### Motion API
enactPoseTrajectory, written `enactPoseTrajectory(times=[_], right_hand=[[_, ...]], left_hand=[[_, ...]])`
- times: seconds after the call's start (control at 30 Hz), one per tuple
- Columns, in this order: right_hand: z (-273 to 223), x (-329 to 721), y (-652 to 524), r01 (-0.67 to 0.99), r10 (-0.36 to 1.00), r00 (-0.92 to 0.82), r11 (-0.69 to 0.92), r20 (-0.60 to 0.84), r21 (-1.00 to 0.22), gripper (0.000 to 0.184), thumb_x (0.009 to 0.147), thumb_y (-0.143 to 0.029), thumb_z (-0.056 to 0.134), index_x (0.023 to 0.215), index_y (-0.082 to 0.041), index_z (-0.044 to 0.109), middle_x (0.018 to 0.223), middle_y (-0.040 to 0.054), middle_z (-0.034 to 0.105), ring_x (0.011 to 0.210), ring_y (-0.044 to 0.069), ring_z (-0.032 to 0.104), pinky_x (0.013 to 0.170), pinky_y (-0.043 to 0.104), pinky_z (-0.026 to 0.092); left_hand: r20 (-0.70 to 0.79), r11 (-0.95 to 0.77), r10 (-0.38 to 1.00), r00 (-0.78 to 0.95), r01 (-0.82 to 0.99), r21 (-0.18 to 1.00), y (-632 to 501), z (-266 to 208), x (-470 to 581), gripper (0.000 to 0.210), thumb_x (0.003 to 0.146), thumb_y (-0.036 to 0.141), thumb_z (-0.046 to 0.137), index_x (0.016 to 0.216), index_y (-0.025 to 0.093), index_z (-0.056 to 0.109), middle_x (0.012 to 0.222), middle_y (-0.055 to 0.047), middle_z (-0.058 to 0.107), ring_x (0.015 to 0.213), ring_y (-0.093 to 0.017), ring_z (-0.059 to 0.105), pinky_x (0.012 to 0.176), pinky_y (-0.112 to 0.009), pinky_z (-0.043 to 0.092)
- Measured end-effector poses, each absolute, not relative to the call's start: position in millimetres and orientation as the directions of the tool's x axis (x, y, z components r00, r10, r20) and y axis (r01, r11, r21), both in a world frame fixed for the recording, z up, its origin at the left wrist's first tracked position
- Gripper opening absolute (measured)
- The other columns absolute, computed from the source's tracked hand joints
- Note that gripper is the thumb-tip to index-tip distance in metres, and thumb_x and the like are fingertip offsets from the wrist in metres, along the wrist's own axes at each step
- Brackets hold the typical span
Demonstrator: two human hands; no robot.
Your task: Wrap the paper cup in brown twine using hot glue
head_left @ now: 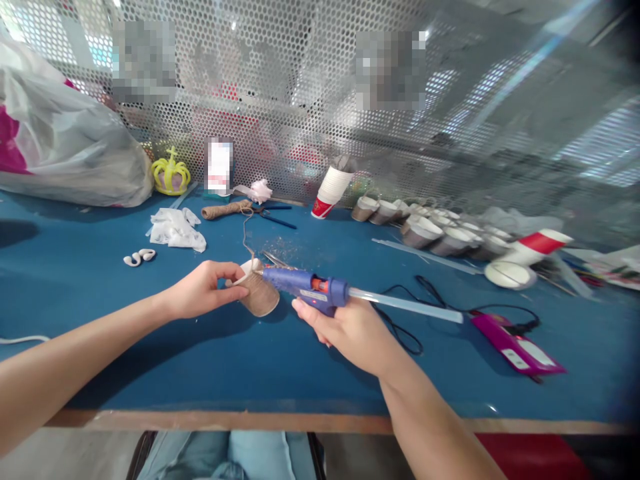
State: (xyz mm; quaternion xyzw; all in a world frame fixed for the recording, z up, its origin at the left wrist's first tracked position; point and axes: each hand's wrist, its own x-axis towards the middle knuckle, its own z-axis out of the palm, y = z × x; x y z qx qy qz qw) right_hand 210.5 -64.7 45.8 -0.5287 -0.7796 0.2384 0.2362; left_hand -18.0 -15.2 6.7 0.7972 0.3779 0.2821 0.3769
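From where I stand, the left hand (206, 291) has its thumb and fingers pinched on the twine-wrapped cup (261, 298), gripping it at its left side near the white rim. The thumb lies against the wrapped outside; the forefinger is up by the rim, though I can't quite tell whether its tip goes inside. The cup is tilted above the blue table (220, 380), most of its body clear of the fingers, toward the other hand.

The right hand (350, 333) is wrapped around the handle of a blue glue gun (293, 280), a long clear glue stick (405, 305) poking out the back. Its nozzle is right at the cup's rim, where a strand of twine (245, 233) runs back to a twine bundle (225, 210) beside the pliers (277, 219).
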Motion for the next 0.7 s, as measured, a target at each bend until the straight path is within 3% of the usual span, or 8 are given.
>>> enactPoseTrajectory(times=[0.7], right_hand=[[47.5, 214.4, -59.8, 0.692, 0.955, -0.29, 0.249, 0.055, -0.677, 0.029, 0.081, -0.041, 0.048, 0.061, -0.019, 0.05, 0.038, -0.0046, 0.047, 0.036, 0.011, 0.048, 0.045, 0.024, 0.042]], left_hand=[[0.172, -0.455, 0.807, 0.565, 0.409, 0.791, -14.1, 4.8, -19.3, 0.023, 0.081, 0.033, 0.05, 0.076, 0.013, 0.06, 0.076, -0.001, 0.062, 0.073, -0.014, 0.055, 0.076, -0.027, 0.043]])
